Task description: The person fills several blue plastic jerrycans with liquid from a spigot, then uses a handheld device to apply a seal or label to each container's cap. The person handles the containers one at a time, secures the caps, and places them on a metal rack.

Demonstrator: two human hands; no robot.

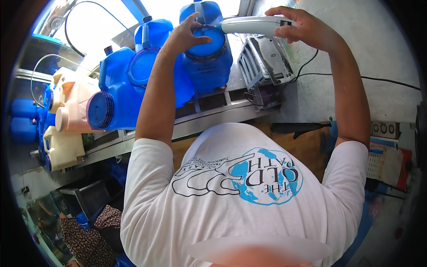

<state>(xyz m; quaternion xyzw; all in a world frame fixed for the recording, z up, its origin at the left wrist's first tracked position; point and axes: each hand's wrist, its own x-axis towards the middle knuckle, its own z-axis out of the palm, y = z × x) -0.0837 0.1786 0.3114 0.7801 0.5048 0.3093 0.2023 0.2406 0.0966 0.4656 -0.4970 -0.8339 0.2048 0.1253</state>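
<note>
In my right hand (302, 29) is a white, tapered heat gun (251, 25), gripped near its rear end. Its narrow tip points left, close to the round blue cap (208, 42) of an upright blue water jug (207, 69). My left hand (187, 33) is at the left side of that cap, its thumb stretched over the cap and its index finger pointing away from me. Those fingers are apart; whether they press on the cap is hard to tell. A dark ridged rim circles the cap's near side.
More blue jugs (122, 91) and several cream jugs (73, 107) line the metal counter (209, 113) to the left. A worn metal-cased device (269, 60) stands right of the jug. A black cord (378, 78) crosses the grey surface at right. Someone in patterned clothing (84, 238) is at lower left.
</note>
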